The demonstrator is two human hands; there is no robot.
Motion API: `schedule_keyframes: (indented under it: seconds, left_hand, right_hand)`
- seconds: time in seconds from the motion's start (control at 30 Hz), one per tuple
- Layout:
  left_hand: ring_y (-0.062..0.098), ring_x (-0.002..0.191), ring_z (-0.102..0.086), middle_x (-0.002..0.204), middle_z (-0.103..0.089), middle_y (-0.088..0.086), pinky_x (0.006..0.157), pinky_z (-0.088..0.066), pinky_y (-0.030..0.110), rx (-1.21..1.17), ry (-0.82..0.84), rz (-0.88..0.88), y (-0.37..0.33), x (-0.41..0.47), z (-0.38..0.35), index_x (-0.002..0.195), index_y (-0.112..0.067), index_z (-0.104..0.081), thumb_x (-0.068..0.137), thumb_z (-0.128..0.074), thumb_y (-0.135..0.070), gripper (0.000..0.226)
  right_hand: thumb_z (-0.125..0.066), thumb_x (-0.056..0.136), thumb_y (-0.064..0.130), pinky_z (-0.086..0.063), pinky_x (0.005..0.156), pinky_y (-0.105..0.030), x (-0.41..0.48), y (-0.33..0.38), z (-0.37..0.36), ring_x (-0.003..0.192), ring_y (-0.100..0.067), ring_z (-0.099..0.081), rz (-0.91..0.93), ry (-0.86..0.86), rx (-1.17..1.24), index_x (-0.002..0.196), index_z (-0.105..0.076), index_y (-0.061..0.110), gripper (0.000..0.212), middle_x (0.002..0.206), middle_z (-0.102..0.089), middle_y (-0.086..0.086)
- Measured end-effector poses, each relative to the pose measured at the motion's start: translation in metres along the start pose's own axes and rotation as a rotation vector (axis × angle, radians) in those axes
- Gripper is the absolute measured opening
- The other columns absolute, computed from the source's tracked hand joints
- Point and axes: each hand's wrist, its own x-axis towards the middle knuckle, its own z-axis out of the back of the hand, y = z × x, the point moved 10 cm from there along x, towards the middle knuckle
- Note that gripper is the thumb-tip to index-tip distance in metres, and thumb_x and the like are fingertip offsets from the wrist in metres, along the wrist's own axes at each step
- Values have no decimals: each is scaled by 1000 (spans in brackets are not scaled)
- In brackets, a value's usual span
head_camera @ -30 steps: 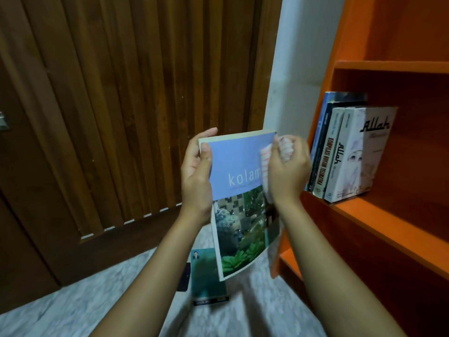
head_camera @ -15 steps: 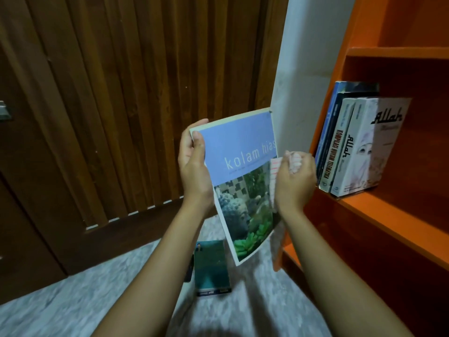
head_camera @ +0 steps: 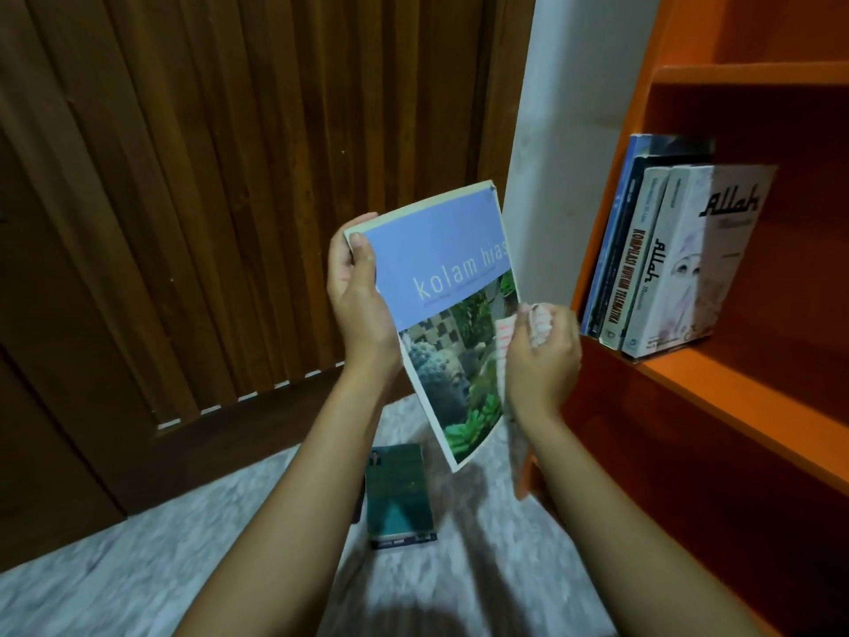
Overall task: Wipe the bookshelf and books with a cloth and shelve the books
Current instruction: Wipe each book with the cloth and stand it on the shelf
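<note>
Cloth (head_camera: 540, 322), apparently bunched, mostly hidden by right hand (head_camera: 544, 366).

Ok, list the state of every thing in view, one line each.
Blue book: closed, held up tilted, left hand gripping its top corner.
Cloth: bunched in the right hand, against the cover's right edge.
Shelved books: standing together on the orange shelf.
Green book: lying flat on the floor.

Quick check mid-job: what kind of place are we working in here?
Probably a room in a home: an orange bookshelf holding a few upright books, a dark slatted wooden door beside it, and a pale marbled floor.
</note>
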Motion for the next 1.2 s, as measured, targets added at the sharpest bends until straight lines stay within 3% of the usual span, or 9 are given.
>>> schedule_keyframes:
  seconds: [0.1, 0.17, 0.23, 0.3, 0.43, 0.53, 0.67, 0.9, 1.2]
  left_hand:
    - [16, 82, -58, 95, -59, 4, 63, -46, 24, 6, -15, 7, 7, 3, 1, 103, -18, -55, 101, -36, -27, 21]
    - [19, 84, -57, 97, -58, 6, 64, -45, 26, 0, -32, 4, 8, 6, 6, 102, -20, -56, 96, -38, -30, 21]
    - [18, 85, -57, 98, -58, 6, 66, -44, 27, -15, -48, 11, 8, 8, 14, 102, -20, -56, 98, -37, -29, 21]
    - [17, 85, -57, 98, -58, 6, 65, -46, 27, -36, -64, 24, 7, 9, 20, 103, -19, -55, 101, -35, -26, 21]
    - [18, 84, -58, 99, -59, 6, 64, -47, 29, -84, -105, 63, 9, 9, 25, 107, -15, -54, 102, -34, -25, 23]
    - [20, 85, -57, 99, -58, 8, 63, -47, 28, -84, -102, 64, 11, 11, 22, 107, -16, -54, 102, -35, -25, 22]
    - [18, 83, -58, 96, -59, 5, 67, -46, 31, -82, -47, 71, 15, 7, 15, 108, -16, -54, 101, -37, -26, 22]
    - [20, 86, -61, 99, -63, 7, 71, -46, 34, -85, 9, 173, 28, -4, 3, 109, -19, -59, 100, -41, -30, 23]
    - [25, 92, -62, 102, -64, 12, 77, -49, 36, -133, 56, 264, 39, -22, -10, 101, -20, -61, 99, -41, -24, 21]
  right_hand:
    - [-57, 90, 23, -31, 55, -8, -46, 42, -12, 68, -14, -50, 248, 132, 62, 87, -60, 5, 19, 84, -60, -6]
    - [-55, 88, 24, -30, 56, -13, -74, 53, -22, 69, -13, -50, 407, 234, 53, 83, -60, 7, 18, 80, -59, -6]
    - [-57, 87, 21, -31, 57, -8, -66, 40, -24, 69, -12, -50, 378, 238, 44, 84, -61, 6, 16, 81, -59, -6]
    - [-59, 88, 15, -31, 57, -4, -41, 9, -16, 71, -16, -51, 176, 154, 32, 87, -61, 3, 12, 84, -60, -9]
    - [-59, 90, 17, -22, 55, -20, -20, -29, -2, 74, -20, -50, -17, 53, -21, 85, -57, 5, 13, 83, -55, -6]
    - [-57, 87, 21, -27, 55, -16, -43, -4, -7, 67, -3, -39, 159, 125, 31, 81, -58, 7, 15, 78, -52, 2]
    - [-51, 86, 27, -35, 55, -24, -61, 21, -14, 69, -16, -53, 337, 204, 43, 83, -60, 9, 21, 79, -57, -1]
    - [-62, 81, 14, -27, 55, -20, -64, 73, -14, 69, -20, -53, 603, 189, -65, 81, -62, 10, 4, 78, -59, -3]
    - [-66, 76, 11, -32, 58, -18, -55, 95, -19, 72, -23, -58, 653, 155, -149, 85, -62, 9, 10, 81, -60, -5]
